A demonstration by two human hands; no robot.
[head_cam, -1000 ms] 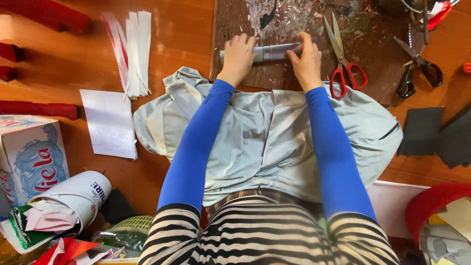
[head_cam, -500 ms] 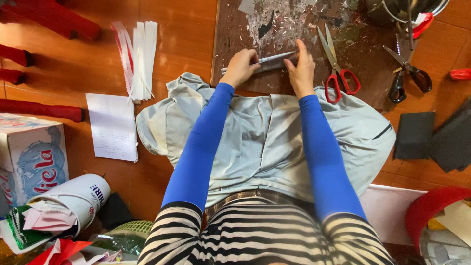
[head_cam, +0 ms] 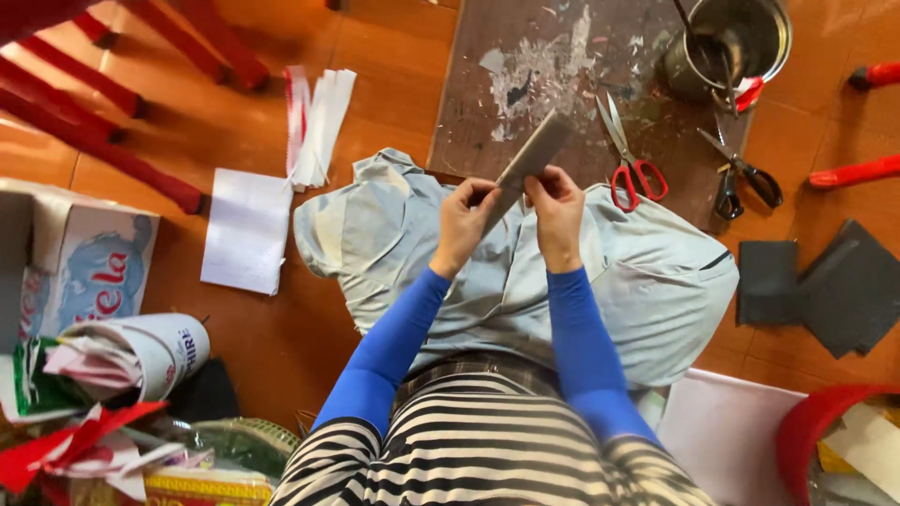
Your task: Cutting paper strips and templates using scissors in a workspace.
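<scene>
Lifted off the board since the earlier frames, the grey strip (head_cam: pixel 527 161) now stands clear of the work surface, tilted up and away from the person, where before it lay flat and was pressed down by both hands. Left hand (head_cam: pixel 461 223) pinches the strip's lower end between thumb and fingers; right hand (head_cam: pixel 557 214) grips the same end from the other side, so the strip rises from between the two hands with its far end free over the board. Judged from the grip, it is held up for a closer look or for folding, not for pressing. Both hands are closed on the strip; neither is free. Beneath the forearms a pale blue cloth (head_cam: pixel 647 281) covers the lap, apparently as a guard for the clothing. Beyond lies the dark, paint-flecked board (head_cam: pixel 525 56), with red-handled scissors (head_cam: pixel 630 159) just right of the strip and black scissors (head_cam: pixel 742 176) further right. A metal tin (head_cam: pixel 731 37) with tools stands at the board's far corner. White paper (head_cam: pixel 246 230) and cut strips (head_cam: pixel 319 122) lie on the floor to the left, grey sheets (head_cam: pixel 825 281) to the right.
</scene>
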